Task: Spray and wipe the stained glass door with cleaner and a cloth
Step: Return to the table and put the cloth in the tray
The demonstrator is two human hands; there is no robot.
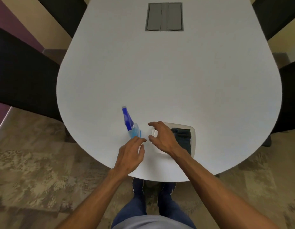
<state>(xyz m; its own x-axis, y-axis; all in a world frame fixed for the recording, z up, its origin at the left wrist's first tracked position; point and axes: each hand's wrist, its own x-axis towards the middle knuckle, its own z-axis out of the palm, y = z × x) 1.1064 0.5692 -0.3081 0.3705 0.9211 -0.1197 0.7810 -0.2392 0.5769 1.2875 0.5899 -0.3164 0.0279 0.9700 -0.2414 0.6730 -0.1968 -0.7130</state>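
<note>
The task is only beginning: both hands, left hand [131,153] and right hand [161,138], are hovering with released grip, the spray bottle [131,125] lying at 11 o'clock of the cloth [184,138] on the table [160,80], nothing sprayed yet.

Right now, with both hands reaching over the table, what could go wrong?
The spray bottle stands upright right by the left hand, whose fingers are almost touching it; a clumsy grab could tip it over. The right hand hovers open over the white tray holding the dark cloth, and that tray sits near the table edge, so a bump might push it off.
</note>
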